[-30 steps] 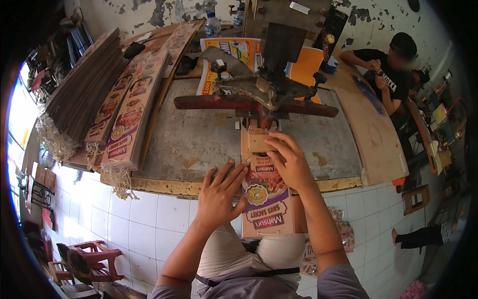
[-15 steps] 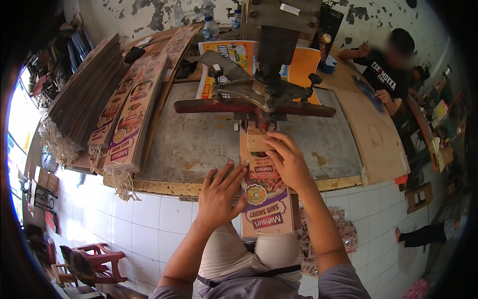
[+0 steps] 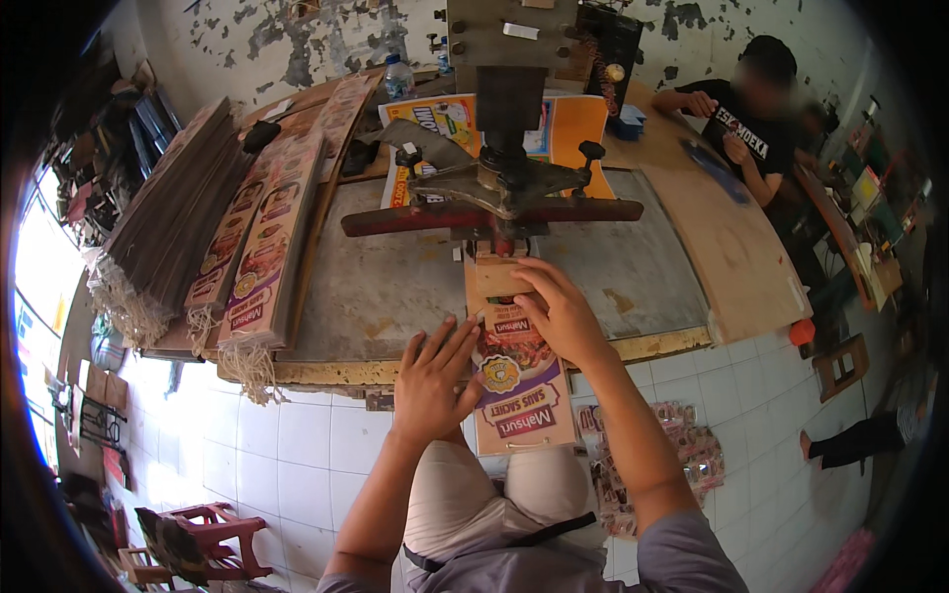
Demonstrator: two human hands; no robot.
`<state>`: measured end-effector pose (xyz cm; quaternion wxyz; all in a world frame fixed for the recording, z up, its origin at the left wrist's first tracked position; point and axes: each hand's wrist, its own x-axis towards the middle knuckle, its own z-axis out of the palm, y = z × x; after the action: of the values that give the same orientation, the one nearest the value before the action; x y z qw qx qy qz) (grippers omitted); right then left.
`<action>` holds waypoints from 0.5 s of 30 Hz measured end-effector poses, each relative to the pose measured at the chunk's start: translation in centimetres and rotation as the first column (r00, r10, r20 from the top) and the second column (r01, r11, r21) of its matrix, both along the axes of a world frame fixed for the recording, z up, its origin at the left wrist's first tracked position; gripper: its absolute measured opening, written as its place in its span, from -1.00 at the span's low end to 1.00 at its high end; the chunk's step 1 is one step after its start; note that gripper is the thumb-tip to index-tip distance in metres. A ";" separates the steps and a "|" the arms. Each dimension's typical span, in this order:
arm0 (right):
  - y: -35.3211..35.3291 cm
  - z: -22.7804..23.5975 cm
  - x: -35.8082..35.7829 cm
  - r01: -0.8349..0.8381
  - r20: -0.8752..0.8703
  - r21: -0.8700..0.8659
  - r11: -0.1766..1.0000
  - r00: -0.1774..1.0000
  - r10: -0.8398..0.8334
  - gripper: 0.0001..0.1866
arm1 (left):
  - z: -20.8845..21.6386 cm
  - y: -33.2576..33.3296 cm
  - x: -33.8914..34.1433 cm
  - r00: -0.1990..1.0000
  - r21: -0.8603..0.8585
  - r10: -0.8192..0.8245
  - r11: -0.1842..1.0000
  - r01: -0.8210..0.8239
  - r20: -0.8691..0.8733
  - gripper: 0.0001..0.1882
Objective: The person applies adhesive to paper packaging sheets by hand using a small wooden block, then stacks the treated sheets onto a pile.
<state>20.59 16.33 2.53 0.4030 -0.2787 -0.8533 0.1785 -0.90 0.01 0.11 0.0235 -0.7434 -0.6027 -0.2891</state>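
Note:
A long printed cardboard strip [image 3: 516,400], purple and cream with food pictures, lies lengthwise in front of me. Its far end is under the head of a metal press [image 3: 502,188], and its near end juts past the table edge over my lap. Along the strip's left edge rests my left hand [image 3: 435,385], fingers spread and flat. My right hand [image 3: 563,314] lies against its right side, fingers stretched over the plain far part, just short of the press head. Neither hand wraps round the strip. The exact contact under the press is hidden.
Stacks of similar printed strips [image 3: 262,267] with white strings lie on the left, beside bundled dark strips [image 3: 163,203]. Orange printed sheets [image 3: 578,128] sit behind the press. A co-worker [image 3: 741,128] is at the right. A red stool [image 3: 213,539] stands on the tiled floor.
My view has shifted slightly, so the press and strip appear further left. Both hands stay on the strip with little change. The co-worker's lower hand has risen.

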 end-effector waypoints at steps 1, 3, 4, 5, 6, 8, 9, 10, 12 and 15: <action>-0.2 -0.1 0.3 -0.018 -0.013 -0.036 0.999 1.000 0.017 -0.60 | 0.0 0.0 -0.1 1.000 0.002 -0.001 1.000 0.001 0.004 -0.31; -0.9 -0.6 1.6 -0.054 -0.039 -0.102 0.993 0.998 0.050 -0.57 | -0.1 -0.5 -0.2 1.000 0.013 0.000 1.000 -0.001 0.004 -0.30; -1.6 -0.5 2.1 -0.071 -0.002 -0.079 0.994 0.997 0.071 -0.57 | -0.4 -1.1 -0.4 1.000 0.016 0.012 1.000 -0.012 0.003 -0.30; -2.8 0.0 2.9 -0.090 0.035 -0.057 0.994 0.995 0.092 -0.57 | -0.7 -1.7 -0.8 0.999 0.017 0.005 1.000 -0.006 0.032 -0.29; -4.1 0.7 4.2 -0.097 0.082 -0.035 0.995 0.992 0.100 -0.58 | -1.1 -2.3 -1.0 0.998 0.019 -0.013 1.000 0.011 0.070 -0.28; -6.5 1.7 6.7 -0.103 0.127 -0.090 0.991 0.985 0.114 -0.57 | -2.2 -4.2 -1.7 0.996 0.023 0.024 0.999 -0.026 0.082 -0.26; -7.4 2.4 8.3 -0.097 0.154 -0.117 0.988 0.981 0.115 -0.56 | -2.9 -5.0 -2.0 0.996 0.034 0.061 0.997 -0.063 0.067 -0.26; -7.9 2.9 10.1 -0.075 0.151 -0.142 0.987 0.984 0.097 -0.56 | -3.7 -5.8 -2.3 0.994 0.045 0.100 0.994 -0.102 0.052 -0.25; -7.8 3.4 14.0 -0.048 0.139 -0.191 0.980 0.987 0.076 -0.55 | -5.3 -7.6 -3.6 0.982 0.062 0.187 0.980 -0.189 0.030 -0.20; -4.9 4.4 21.0 0.246 0.150 -0.191 0.950 0.964 -0.219 -0.66 | -7.7 -8.7 -4.9 0.947 0.074 0.321 0.944 -0.320 0.006 -0.13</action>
<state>41.61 11.41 6.89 0.3347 -0.4288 -0.8149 0.1999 -5.78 -8.70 -7.61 0.0996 -0.6350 -0.7043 -0.3013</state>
